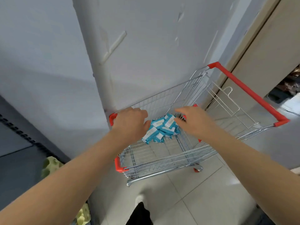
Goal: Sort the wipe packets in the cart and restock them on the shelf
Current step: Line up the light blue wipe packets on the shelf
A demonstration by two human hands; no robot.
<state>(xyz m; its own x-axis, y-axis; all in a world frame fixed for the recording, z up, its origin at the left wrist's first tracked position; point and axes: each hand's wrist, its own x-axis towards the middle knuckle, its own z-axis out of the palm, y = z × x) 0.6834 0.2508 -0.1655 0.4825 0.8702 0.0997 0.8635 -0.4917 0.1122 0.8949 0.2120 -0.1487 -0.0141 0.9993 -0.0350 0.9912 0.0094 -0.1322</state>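
- While both bare arms reach down into the wire cart [162, 166], the left hand [129, 123] and the right hand [194, 123] hang over its far end, one on each side of the pile
- The wipe packets [162, 129], blue and white, lie in a loose heap on the cart floor, directly between the two sets of fingers and slightly below them
- The left fingers [142, 112] bend downward past the knuckles; their tips are hidden behind the back of the hand, so whether they hold anything cannot be told; the thumb points toward the nearest packet, just beside it
- The right fingers [180, 110] are spread and only gently bent, holding nothing; the thumb tip sits at the edge of the heap, and contact cannot be confirmed
- A red corner guard [112, 118] of the cart shows just outside the left hand
- The red handle [248, 91] and the folded wire seat flap [227, 103] lie well beyond the right fingers, to their outer side
- A pale wall [146, 46] rises just past the fingertips, behind the cart
- Pale floor tiles [194, 200] lie beneath, with a yellow-green cloth [50, 166] under the left forearm
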